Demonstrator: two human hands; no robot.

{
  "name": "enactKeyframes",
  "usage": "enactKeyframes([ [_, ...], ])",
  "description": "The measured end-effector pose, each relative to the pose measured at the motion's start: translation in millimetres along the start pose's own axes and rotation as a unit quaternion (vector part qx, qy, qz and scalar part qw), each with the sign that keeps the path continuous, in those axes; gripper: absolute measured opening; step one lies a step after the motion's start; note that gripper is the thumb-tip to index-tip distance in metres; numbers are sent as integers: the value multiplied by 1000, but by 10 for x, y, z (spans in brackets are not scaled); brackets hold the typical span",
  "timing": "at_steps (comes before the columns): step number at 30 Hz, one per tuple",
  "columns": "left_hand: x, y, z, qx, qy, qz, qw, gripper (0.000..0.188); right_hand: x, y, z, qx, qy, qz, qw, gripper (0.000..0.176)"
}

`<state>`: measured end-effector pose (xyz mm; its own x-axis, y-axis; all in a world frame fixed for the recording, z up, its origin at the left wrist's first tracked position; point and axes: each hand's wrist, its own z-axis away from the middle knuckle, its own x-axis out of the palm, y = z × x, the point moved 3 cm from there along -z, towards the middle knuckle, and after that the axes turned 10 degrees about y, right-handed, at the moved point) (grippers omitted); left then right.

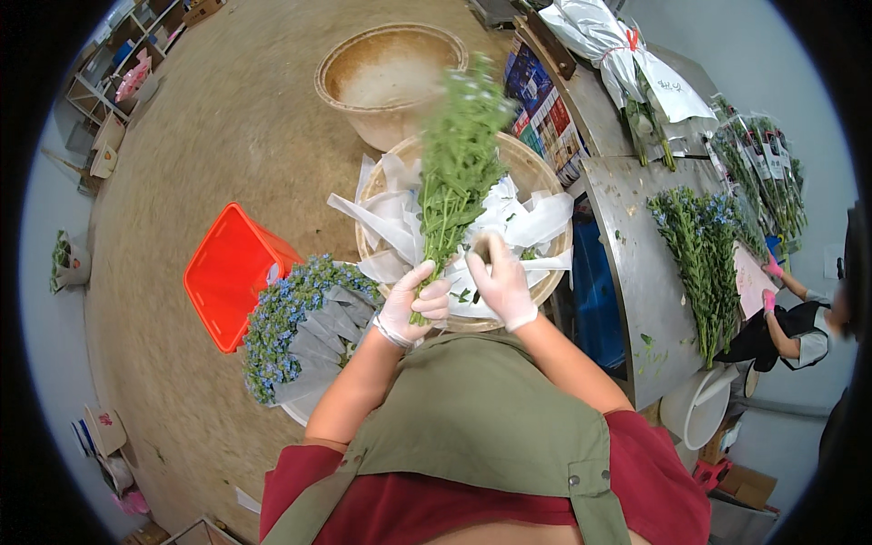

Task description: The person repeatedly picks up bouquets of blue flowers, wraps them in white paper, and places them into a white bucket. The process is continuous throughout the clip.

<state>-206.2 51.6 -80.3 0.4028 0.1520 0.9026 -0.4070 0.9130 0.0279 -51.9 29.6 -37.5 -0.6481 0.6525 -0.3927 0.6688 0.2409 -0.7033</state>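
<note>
My left hand [413, 303], in a thin white glove, is closed around the lower stems of a bunch of leafy green flower stems [458, 170]. The bunch stands upward in the view, its top blurred, with small pale blossoms at the tip. Just right of the stems is my gloved right hand [501, 276], its fingers blurred and curled; whether a stem or leaf is between them cannot be made out. Below both hands, a round beige tub [538, 160] holds crumpled white paper sheets [524, 221] with loose green leaves on them.
An empty-looking round tub [392, 75] stands beyond. To the left are a red bucket [228, 272] and blue flowers [279, 334] in grey wrapping. On the right, a metal table [623, 225] carries flower bunches [702, 266] and a wrapped bundle [633, 75]. A co-worker [790, 320] wears pink gloves.
</note>
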Motion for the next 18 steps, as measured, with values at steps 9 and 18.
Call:
enactKeyframes([
  [9, -50, -79, 14, -60, -92, 65, 992, 23, 150, 75, -265, 20, -153, -13, 988, 14],
  [18, -102, -85, -33, -24, -30, 3, 999, 27, 46, -23, -119, 151, -213, 29, 965, 27],
])
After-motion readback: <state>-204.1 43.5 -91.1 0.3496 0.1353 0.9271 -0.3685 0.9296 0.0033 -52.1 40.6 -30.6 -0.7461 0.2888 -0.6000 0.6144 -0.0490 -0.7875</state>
